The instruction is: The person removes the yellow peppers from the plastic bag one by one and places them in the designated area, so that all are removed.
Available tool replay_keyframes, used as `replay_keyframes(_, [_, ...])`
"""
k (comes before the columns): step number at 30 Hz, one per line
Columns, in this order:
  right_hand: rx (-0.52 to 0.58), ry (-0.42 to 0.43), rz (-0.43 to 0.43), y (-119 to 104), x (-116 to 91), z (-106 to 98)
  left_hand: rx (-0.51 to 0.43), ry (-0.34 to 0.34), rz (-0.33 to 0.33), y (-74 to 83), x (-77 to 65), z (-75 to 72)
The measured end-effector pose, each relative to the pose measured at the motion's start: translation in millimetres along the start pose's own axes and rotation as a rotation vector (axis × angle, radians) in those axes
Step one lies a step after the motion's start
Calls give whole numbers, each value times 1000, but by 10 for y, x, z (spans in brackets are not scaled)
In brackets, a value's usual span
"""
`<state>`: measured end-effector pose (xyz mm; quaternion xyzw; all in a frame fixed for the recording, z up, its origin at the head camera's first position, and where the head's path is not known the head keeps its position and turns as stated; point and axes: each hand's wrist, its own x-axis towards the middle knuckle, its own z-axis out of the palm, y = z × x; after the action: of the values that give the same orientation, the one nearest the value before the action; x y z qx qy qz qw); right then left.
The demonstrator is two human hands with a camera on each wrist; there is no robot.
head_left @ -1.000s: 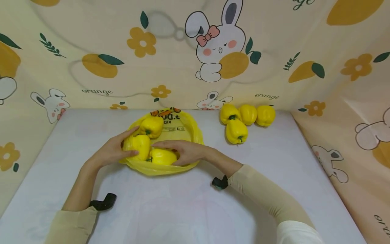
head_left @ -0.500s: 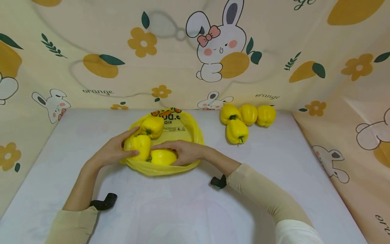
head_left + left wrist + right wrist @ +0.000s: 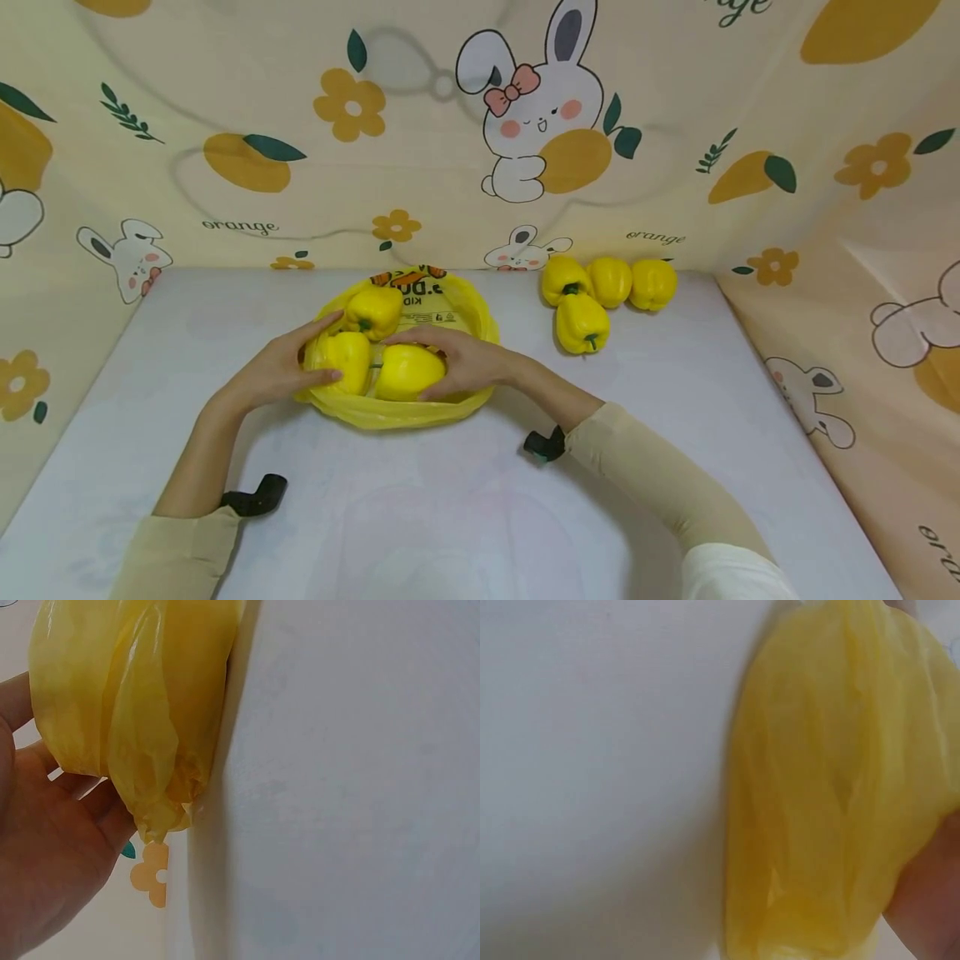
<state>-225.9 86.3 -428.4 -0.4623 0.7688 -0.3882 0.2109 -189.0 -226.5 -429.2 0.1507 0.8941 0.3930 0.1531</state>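
A yellow plastic bag (image 3: 486,329) with dark print inside lies spread wide, its rim rolled into a ring. Three yellow bell peppers are within that rim. At its left side my left hand (image 3: 273,371) holds one pepper (image 3: 345,360) between thumb and fingers. My right hand (image 3: 476,362) reaches in over the right side and grips another pepper (image 3: 408,372) from its right end, stem pointing left. The third pepper (image 3: 375,312) sits behind them, untouched. In the left wrist view the bag's crumpled side (image 3: 142,712) hides the fingertips; the bag also covers the pepper in the right wrist view.
Several more yellow bell peppers (image 3: 582,323) stand in a cluster at the back right of the white table (image 3: 420,517). A printed cloth (image 3: 420,167) with rabbits and oranges walls the back and sides. Each wrist wears a black camera mount (image 3: 258,497).
My right hand has moved slightly up and to the right with its pepper, which now sits higher and has its stem turned straight left. My left hand stays in place.
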Motion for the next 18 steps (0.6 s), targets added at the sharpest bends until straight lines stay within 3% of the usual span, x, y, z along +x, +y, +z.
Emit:
replay_keyframes(13, [86, 184, 113, -138, -246, -282, -9, 0, 16, 18, 3, -15])
replay_keyframes(18, [67, 249, 143, -163, -372, -358, -5, -4, -1, 22, 0, -4])
